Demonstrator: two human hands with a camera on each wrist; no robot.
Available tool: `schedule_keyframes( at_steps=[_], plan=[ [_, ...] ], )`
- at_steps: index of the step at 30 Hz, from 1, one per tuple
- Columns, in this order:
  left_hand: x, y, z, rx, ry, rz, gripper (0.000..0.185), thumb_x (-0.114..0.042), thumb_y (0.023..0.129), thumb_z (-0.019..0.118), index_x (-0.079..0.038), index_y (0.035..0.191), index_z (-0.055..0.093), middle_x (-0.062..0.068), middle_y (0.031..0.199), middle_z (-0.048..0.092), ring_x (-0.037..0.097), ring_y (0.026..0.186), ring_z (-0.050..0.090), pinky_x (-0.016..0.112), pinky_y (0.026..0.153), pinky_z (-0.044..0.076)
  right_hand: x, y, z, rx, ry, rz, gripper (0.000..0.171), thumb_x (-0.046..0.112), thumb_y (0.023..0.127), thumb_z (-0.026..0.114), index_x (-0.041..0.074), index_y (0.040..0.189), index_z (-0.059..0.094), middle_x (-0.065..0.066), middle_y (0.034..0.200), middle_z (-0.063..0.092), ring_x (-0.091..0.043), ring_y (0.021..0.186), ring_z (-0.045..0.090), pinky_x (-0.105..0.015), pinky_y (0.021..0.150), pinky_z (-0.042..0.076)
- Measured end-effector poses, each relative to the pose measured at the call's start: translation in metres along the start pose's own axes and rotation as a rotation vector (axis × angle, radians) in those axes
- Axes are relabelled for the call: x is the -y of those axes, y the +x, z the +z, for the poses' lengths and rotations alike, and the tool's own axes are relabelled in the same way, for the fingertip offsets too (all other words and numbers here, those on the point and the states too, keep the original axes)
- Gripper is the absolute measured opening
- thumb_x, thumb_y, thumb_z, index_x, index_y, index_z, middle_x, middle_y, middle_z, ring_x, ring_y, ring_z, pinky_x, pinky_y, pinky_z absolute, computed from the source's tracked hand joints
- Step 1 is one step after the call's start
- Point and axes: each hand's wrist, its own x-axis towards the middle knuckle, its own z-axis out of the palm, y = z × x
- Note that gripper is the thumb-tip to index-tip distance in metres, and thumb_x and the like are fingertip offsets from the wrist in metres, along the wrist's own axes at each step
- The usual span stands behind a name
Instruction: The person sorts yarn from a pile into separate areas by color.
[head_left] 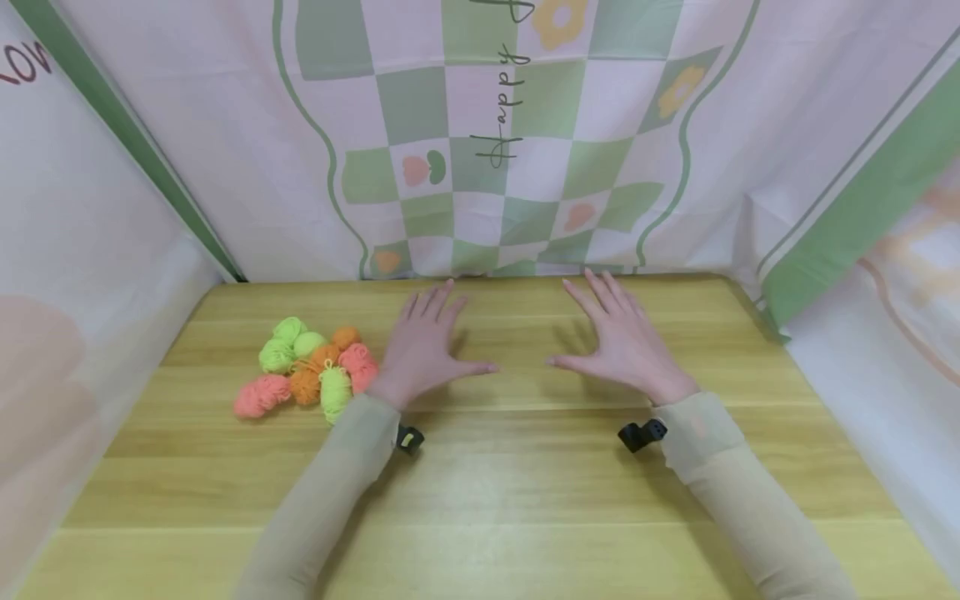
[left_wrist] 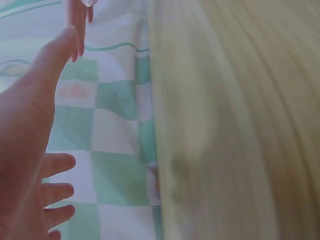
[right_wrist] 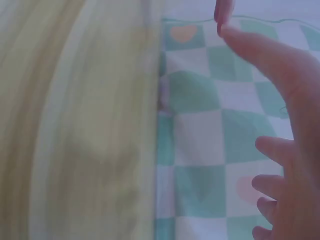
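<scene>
Both hands hover over the wooden table (head_left: 495, 483), apart, with fingers spread and nothing held. The left hand (head_left: 422, 354) is just right of a pile of small yarn skeins; its thumb points toward the other hand. In that pile are yellow-green yarn skeins (head_left: 288, 330), orange yarn balls (head_left: 305, 387) and pink yarn skeins (head_left: 262, 396). Part of the pile's right side lies behind the left hand and sleeve. The right hand (head_left: 628, 346) is over the table's right half, thumb turned inward. Each wrist view shows its own hand's extended thumb and fingers, such as the left hand (left_wrist: 25, 125) and right hand (right_wrist: 300, 115).
A checkered green and white curtain (head_left: 480, 200) hangs along the table's back edge. Further cloth (head_left: 75, 233) stands at the left side, and a green-banded cloth (head_left: 862, 192) at the right. Small black devices (head_left: 642, 434) sit at the wrists.
</scene>
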Motion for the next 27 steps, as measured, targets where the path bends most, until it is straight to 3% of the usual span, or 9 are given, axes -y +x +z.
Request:
schedule_keyframes(
  at_steps=[4, 10, 18, 27],
  plan=[
    [0.004, -0.003, -0.011, -0.103, -0.085, 0.024, 0.118, -0.087, 0.071, 0.065, -0.009, 0.155, 0.039, 0.014, 0.164, 0.027, 0.033, 0.149, 0.025, 0.046, 0.122, 0.014, 0.007, 0.002, -0.006, -0.062, 0.100, -0.011, 0.109, 0.072, 0.081, 0.071, 0.017, 0.163, 0.025, -0.008, 0.169, 0.011, -0.035, 0.152, 0.012, -0.064, 0.117, 0.017],
    [0.012, -0.013, -0.034, -0.225, -0.277, -0.021, 0.113, -0.071, 0.068, 0.083, -0.008, 0.153, 0.044, 0.011, 0.158, 0.040, 0.032, 0.143, 0.036, 0.045, 0.119, 0.026, 0.022, 0.006, -0.015, -0.163, 0.267, -0.016, 0.092, 0.052, 0.084, 0.081, 0.012, 0.156, 0.040, -0.005, 0.165, 0.028, -0.033, 0.148, 0.027, -0.060, 0.115, 0.027],
    [0.032, -0.042, -0.056, -0.255, -0.469, -0.157, 0.104, -0.071, 0.072, 0.080, -0.018, 0.154, 0.044, 0.003, 0.158, 0.041, 0.027, 0.144, 0.035, 0.051, 0.116, 0.030, 0.049, 0.010, -0.023, -0.265, 0.425, -0.065, 0.081, 0.035, 0.081, 0.089, 0.010, 0.148, 0.052, -0.008, 0.152, 0.049, -0.030, 0.139, 0.045, -0.051, 0.113, 0.036],
    [0.068, -0.081, -0.063, -0.302, -0.519, -0.231, 0.094, -0.057, 0.075, 0.086, -0.017, 0.151, 0.049, 0.004, 0.153, 0.046, 0.030, 0.141, 0.040, 0.056, 0.111, 0.035, 0.076, 0.014, -0.023, -0.274, 0.510, -0.101, 0.076, 0.031, 0.080, 0.090, 0.012, 0.146, 0.056, -0.004, 0.147, 0.055, -0.025, 0.136, 0.049, -0.044, 0.113, 0.037]
  ],
)
